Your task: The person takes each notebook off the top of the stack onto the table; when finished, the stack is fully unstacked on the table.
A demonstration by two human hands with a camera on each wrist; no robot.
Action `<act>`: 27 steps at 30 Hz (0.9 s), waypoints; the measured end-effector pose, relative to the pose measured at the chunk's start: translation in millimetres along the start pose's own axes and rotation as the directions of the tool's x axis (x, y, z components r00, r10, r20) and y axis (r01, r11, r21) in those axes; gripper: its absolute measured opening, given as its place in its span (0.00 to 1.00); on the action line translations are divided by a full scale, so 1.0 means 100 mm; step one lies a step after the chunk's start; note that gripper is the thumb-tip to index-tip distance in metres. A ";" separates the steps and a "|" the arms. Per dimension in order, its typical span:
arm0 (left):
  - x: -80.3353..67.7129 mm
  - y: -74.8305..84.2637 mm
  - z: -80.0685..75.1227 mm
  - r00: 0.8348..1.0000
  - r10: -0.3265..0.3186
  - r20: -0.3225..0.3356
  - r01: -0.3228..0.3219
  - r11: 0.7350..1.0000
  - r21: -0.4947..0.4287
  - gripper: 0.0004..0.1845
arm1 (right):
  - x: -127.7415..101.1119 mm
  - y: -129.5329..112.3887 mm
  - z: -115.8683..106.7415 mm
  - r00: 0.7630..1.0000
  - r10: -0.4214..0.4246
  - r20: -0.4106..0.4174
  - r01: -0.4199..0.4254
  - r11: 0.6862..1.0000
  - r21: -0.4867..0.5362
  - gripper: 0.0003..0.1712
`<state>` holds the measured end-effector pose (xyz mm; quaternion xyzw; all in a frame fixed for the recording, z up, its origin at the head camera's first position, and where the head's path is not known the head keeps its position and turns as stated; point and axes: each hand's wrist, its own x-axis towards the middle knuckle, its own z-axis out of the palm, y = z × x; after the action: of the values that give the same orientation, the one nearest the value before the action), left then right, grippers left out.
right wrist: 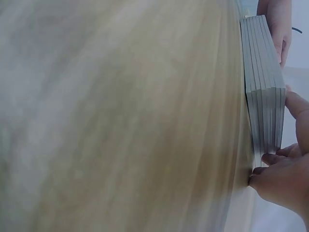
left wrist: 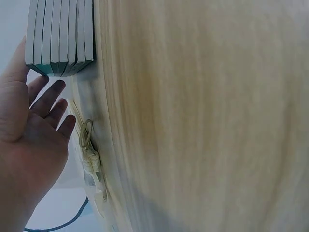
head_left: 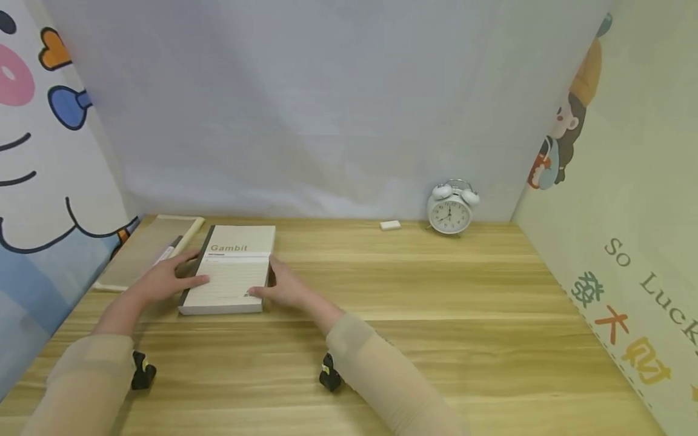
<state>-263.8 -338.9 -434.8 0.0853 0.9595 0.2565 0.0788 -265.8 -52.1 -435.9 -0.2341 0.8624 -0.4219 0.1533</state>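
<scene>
A neat stack of notebooks (head_left: 237,269) with white covers and the word Gambit lies flat on the left part of the table. Its layered edges show as pale strips (left wrist: 60,34) in the left wrist view. My left hand (head_left: 163,280) holds the stack's left side, thumb on the top cover and fingers beside the dark spine. On the opposite side my right hand (head_left: 283,286) grips the near right part, thumb over the top and fingers along the page edges (right wrist: 268,116). The fingertips under or behind the stack are partly hidden.
Left of the stack lies a flat beige pouch (head_left: 139,248) with a pen (head_left: 169,249) on it; a knotted cord (left wrist: 89,154) shows there. Toward the back edge are a white eraser (head_left: 389,226) and a white twin-bell alarm clock (head_left: 449,212). The wooden table (head_left: 436,315) meets patterned side walls.
</scene>
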 end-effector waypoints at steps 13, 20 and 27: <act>-0.04 0.06 -0.01 1.000 0.021 -0.018 -0.021 1.000 -0.022 0.50 | -0.02 0.05 -0.01 1.000 0.012 0.012 -0.012 0.999 0.032 0.55; -0.06 0.13 -0.08 0.996 0.044 -0.080 -0.052 0.994 -0.099 0.50 | -0.03 0.06 0.00 1.000 0.021 -0.021 -0.020 0.998 0.060 0.54; 0.00 0.20 -0.14 0.993 0.039 -0.111 -0.054 0.989 -0.134 0.48 | -0.01 0.04 -0.03 0.997 0.011 -0.083 0.000 0.990 0.139 0.48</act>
<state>-263.7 -329.1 -412.8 0.0879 0.9403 0.3278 0.0265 -267.7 -47.1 -437.3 -0.2027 0.8373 -0.4896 0.1343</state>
